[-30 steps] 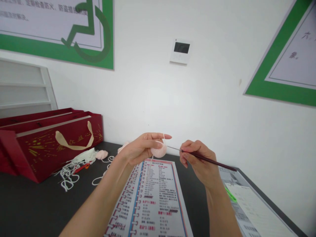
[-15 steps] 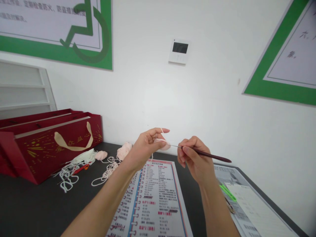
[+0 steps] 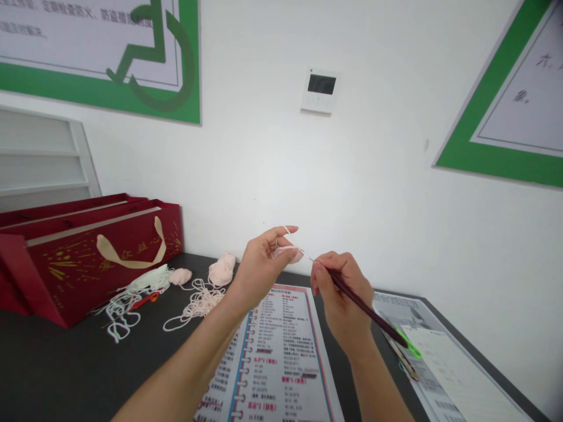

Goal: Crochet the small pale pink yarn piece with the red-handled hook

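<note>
White wall (image 3: 264,152) behind, left fingers (image 3: 284,258) pinch small, pale-pink yarnwork (image 3: 298,257), right fingers (image 3: 325,280) a maroon-handled hook (image 3: 367,308).

Plain white wall (image 3: 373,187), brightest around its middle, green-bordered sign (image 3: 92,47) at upper left, second green-bordered sign (image 3: 528,126) at the right edge, small white panel (image 3: 316,104) with dark screen (image 3: 321,84) between them, pale slatted frame (image 3: 39,152) at far left, black table (image 3: 53,369) against the wall.

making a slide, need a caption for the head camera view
Left hand holding pale pink yarn work, right hand holding a dark-handled hook, above printed pages.
</note>
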`<state>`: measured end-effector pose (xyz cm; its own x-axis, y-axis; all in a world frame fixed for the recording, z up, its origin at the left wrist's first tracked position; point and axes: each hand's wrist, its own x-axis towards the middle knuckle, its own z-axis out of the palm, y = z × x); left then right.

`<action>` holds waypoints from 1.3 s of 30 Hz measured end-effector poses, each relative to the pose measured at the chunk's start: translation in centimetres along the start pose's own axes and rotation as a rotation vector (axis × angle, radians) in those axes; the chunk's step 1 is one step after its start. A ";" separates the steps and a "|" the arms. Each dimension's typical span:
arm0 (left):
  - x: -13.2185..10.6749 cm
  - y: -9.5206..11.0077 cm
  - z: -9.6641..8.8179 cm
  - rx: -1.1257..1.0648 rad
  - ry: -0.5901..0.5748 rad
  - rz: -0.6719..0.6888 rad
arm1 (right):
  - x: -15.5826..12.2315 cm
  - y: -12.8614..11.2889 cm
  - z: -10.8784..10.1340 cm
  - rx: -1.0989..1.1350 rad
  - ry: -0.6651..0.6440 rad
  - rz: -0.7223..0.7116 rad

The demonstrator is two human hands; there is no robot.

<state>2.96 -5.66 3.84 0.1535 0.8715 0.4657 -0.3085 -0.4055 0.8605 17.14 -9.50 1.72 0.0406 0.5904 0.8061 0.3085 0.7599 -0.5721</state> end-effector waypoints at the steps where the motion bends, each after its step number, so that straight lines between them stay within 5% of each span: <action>1: 0.0 -0.1 0.0 0.020 0.008 0.013 | -0.1 -0.1 0.3 -0.019 0.023 -0.005; 8: -0.2 -0.6 0.5 0.136 -0.046 0.067 | -0.1 0.8 1.2 -0.070 0.067 0.018; 14: 0.2 -0.2 0.1 -0.236 -0.190 -0.216 | 0.6 3.1 -0.5 -0.269 -0.136 -0.451; 18: 0.3 -0.7 0.1 -0.280 -0.176 -0.245 | 0.4 4.0 0.1 -0.487 -0.084 -0.566; 22: 0.5 -0.9 0.0 -0.051 -0.029 -0.046 | 0.0 2.5 1.4 -0.525 -0.061 -0.471; 27: 0.4 -0.4 -0.4 0.130 -0.007 0.108 | 0.0 -0.4 0.9 -0.413 -0.085 -0.343; 33: 0.0 0.0 -0.5 0.233 -0.039 0.130 | -0.1 -1.0 -0.2 -0.160 0.007 0.041; 39: 0.2 0.4 -1.0 0.140 -0.103 0.079 | 0.6 -0.3 -1.1 0.214 -0.021 0.188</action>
<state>1.92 -5.32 4.04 0.2317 0.8058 0.5450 -0.1903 -0.5119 0.8377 18.07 -9.69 2.54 0.0581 0.7302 0.6808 0.0896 0.6754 -0.7320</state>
